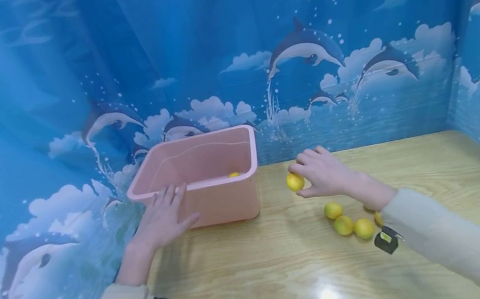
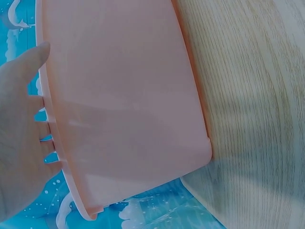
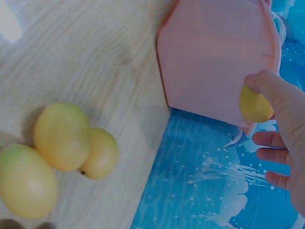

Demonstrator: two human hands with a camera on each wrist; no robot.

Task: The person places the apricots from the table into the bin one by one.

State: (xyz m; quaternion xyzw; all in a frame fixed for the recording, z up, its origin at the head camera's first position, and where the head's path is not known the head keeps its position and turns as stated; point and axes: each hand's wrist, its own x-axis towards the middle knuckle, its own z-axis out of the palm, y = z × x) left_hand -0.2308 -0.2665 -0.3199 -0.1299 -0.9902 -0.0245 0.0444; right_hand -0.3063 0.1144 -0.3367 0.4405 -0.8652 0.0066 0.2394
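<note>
My right hand (image 1: 325,173) pinches a yellow citrus fruit (image 1: 295,181) between thumb and fingers, above the table just right of a pink plastic bin (image 1: 220,203). In the right wrist view, this held fruit (image 3: 255,105) appears in front of the bin's side. My left hand (image 1: 162,220) rests on the bin's front rim with fingers extended over it and the thumb spread apart on the outer side; the left wrist view shows the fingertips hidden behind the rim (image 2: 56,129). One yellow fruit (image 1: 233,174) shows inside the bin, whose floor is mostly hidden.
Several yellow-green fruits (image 1: 343,225) lie grouped on the wooden table (image 1: 251,274), some partly covered by my right forearm. A blue dolphin-print curtain (image 1: 203,44) stands behind the table and along both sides. Each wrist wears a small black camera.
</note>
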